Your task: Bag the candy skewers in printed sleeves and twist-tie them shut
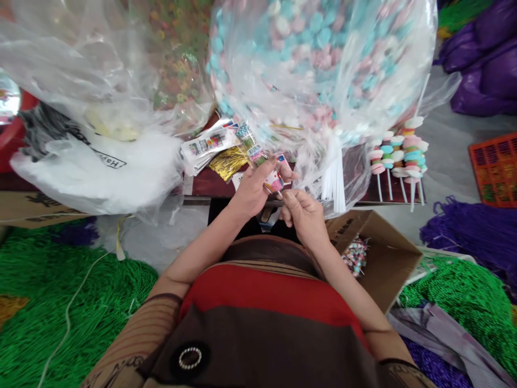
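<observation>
My left hand (253,189) is closed around a small clear printed packet (251,144), its top reaching past my thumb toward the big bag. Something green shows through the film, and the packet's pink-and-white printed end (275,181) sticks out below my fingers. Just to the right, my right hand (306,214) pinches at that lower end, beside a short white stick-like tip; what exactly lies between its fingertips is hidden. Behind my left hand lie a bunch of gold twist ties (228,163) and a stack of flat printed packets (208,144).
A large clear bag of pastel marshmallows (319,59) fills the back. White sticks (333,180) and several marshmallow skewers (410,148) lie at the right. A white plastic bag (100,175) sits left. Below right stands an open cardboard box (388,253) with finished-looking wrapped pieces inside.
</observation>
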A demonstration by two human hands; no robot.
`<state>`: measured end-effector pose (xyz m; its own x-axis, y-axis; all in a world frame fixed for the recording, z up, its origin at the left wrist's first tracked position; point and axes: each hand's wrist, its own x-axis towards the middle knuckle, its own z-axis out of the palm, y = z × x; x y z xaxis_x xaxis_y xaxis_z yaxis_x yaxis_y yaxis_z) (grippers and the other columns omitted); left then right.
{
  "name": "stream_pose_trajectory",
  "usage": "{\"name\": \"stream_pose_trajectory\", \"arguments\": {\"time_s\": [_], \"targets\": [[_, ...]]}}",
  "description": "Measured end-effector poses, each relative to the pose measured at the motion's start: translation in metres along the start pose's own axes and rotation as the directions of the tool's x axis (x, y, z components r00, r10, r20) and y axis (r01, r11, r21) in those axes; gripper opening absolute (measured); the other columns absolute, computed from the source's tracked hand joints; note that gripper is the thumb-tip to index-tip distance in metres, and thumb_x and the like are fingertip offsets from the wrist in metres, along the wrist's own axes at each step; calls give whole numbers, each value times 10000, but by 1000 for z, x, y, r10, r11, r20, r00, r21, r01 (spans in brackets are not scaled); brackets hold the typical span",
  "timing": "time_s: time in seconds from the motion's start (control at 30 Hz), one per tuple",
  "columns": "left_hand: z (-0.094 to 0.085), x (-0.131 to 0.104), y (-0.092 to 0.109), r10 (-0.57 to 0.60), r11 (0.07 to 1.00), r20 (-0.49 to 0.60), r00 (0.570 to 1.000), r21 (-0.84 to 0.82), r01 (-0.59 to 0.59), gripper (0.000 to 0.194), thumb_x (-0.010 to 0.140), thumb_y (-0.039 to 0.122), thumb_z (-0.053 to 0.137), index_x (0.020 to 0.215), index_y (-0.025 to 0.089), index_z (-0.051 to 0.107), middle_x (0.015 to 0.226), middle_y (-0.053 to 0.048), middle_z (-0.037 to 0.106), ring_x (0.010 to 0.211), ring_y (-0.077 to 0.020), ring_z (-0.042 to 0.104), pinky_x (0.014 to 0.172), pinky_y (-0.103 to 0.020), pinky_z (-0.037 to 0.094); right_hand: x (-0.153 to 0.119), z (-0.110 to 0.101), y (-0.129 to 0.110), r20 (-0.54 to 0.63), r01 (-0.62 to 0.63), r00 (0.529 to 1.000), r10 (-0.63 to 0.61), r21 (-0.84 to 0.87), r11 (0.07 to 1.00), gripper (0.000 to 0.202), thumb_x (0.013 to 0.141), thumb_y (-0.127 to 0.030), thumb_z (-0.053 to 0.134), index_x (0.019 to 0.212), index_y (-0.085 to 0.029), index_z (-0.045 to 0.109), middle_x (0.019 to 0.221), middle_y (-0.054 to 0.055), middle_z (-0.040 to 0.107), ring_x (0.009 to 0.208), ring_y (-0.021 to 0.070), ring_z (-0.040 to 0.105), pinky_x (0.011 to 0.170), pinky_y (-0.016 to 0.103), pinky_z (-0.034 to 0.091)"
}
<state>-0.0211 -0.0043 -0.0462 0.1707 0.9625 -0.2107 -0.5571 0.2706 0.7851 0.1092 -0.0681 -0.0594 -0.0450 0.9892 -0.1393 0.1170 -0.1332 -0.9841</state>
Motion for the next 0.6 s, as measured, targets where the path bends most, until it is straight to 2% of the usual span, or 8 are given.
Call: {"name": "stream_pose_trajectory", "arguments": {"time_s": [0.03, 0.1, 0.17, 0.23, 0.33, 0.43, 0.53, 0.6], "targets": [[0, 0, 1, 6, 1000, -8, 1000, 4, -6, 444, 889, 618, 670, 731, 205, 640, 774, -36, 717, 1040, -261, 745, 881, -393, 606, 1, -1, 0, 23, 11, 1000, -11, 17, 1000, 337, 986, -558, 557, 1014, -236, 654, 577, -79, 539, 454, 97, 474, 531, 254, 458], [-1, 1, 2, 29, 999, -8, 1000, 13, -29, 464, 897, 637, 649, 726, 206, 632, 770, -33, 713, 1026, -256, 747, 872, -395, 607, 3, -3, 0, 19, 96, 995, -95, -66, 993, 316, 944, -532, 632, 1064, -242, 661, 665, -57, 606, 543, 111, 549, 594, 265, 487], [-2, 2, 1, 49, 998, 1, 999, 34, -49, 470, 898, 651, 638, 730, 213, 619, 761, -26, 704, 1001, -247, 749, 844, -390, 610, 3, -4, 2, -29, 173, 983, -183, -222, 960, 264, 915, -496, 673, 986, -243, 689, 680, -38, 628, 593, 126, 577, 615, 274, 480], [-1, 2, -1, 45, 997, 11, 999, 67, -45, 478, 890, 666, 637, 735, 216, 600, 774, -30, 704, 965, -242, 752, 781, -367, 611, 3, -2, 2, -74, 154, 981, -180, -270, 950, 264, 928, -497, 650, 890, -240, 697, 609, -39, 593, 555, 126, 548, 576, 271, 453], [1, -2, -5, 0, 995, 29, 1000, 95, -3, 468, 879, 662, 649, 770, 213, 580, 796, -34, 707, 858, -218, 752, 609, -293, 566, 3, 5, 1, -10, -4, 1000, 4, 0, 1000, 354, 941, -574, 615, 878, -231, 676, 489, -82, 474, 419, 101, 425, 476, 252, 408], [1, -8, -9, -59, 993, 55, 997, 103, 53, 406, 861, 616, 696, 930, 227, 601, 765, 4, 687, 667, -155, 701, 458, -223, 464, 4, 12, 0, 115, -128, 989, 98, 299, 946, 407, 904, -628, 652, 868, -222, 642, 464, -115, 425, 368, 80, 356, 481, 258, 465], [-5, -12, -8, -85, 986, 123, 989, 150, 66, 477, 831, 616, 736, 1100, 243, 607, 785, 23, 681, 597, -116, 633, 458, -217, 464, 7, 11, 2, 44, -68, 997, 56, 347, 935, 400, 895, -620, 676, 846, -225, 628, 478, -113, 465, 398, 81, 413, 560, 271, 533], [-10, -12, -7, -37, 978, 164, 986, 207, 2, 495, 818, 635, 743, 1074, 229, 626, 825, 13, 682, 663, -116, 634, 572, -238, 519, 8, 7, 3, -34, -4, 999, 15, 297, 955, 375, 909, -597, 673, 858, -227, 637, 487, -106, 495, 434, 88, 474, 578, 259, 527]]}}
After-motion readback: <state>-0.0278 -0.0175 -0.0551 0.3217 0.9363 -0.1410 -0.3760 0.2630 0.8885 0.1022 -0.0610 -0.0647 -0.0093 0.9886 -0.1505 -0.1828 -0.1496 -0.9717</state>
